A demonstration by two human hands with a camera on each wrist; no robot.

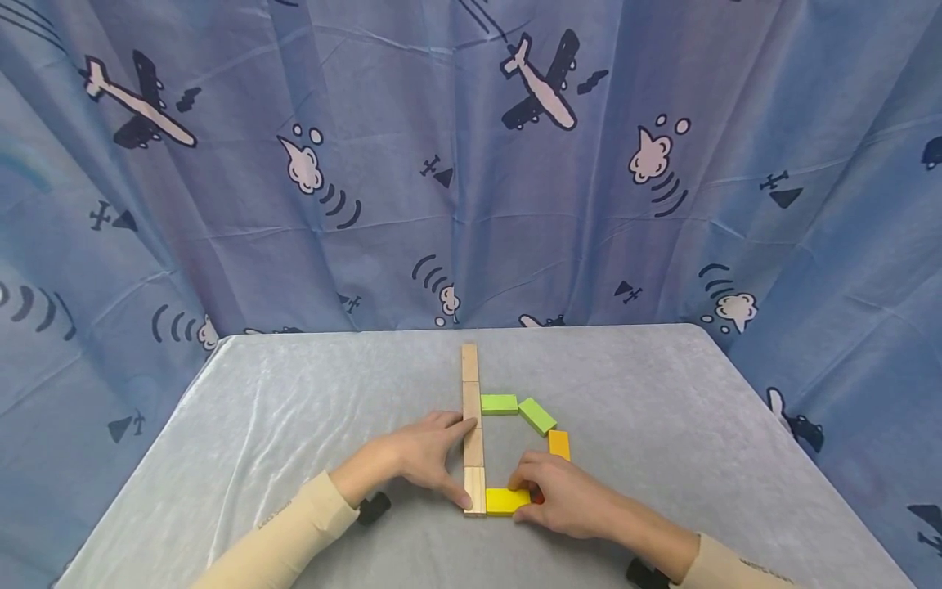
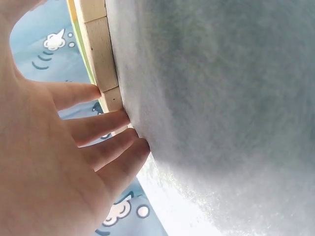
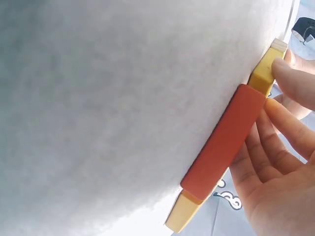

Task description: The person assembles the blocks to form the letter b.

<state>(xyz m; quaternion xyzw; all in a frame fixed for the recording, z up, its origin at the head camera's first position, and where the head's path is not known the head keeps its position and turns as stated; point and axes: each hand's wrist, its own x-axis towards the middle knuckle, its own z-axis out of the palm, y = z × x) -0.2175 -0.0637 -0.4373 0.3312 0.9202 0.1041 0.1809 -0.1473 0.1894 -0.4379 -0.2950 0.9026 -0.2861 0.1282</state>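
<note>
While the left hand (image 1: 415, 458) rests straight-fingered against four wood blocks (image 1: 472, 425) in a line, right hand (image 1: 562, 495) grip pinches one yellow block (image 1: 507, 500) on the table (image 1: 294, 425); two green (image 1: 515, 408), one orange (image 1: 558, 444), one red (image 3: 224, 142).

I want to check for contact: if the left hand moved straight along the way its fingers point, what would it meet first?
The left hand points right, and its fingertips already seem to touch the row of plain wooden blocks, so that row comes first; beyond it lies the yellow block.

Block row (image 1: 472, 425) runs up frame centre on table (image 1: 294, 425); left hand (image 1: 419, 454) at its left, right hand (image 1: 559, 495) lower right, blocks (image 1: 518, 409) above it.
</note>
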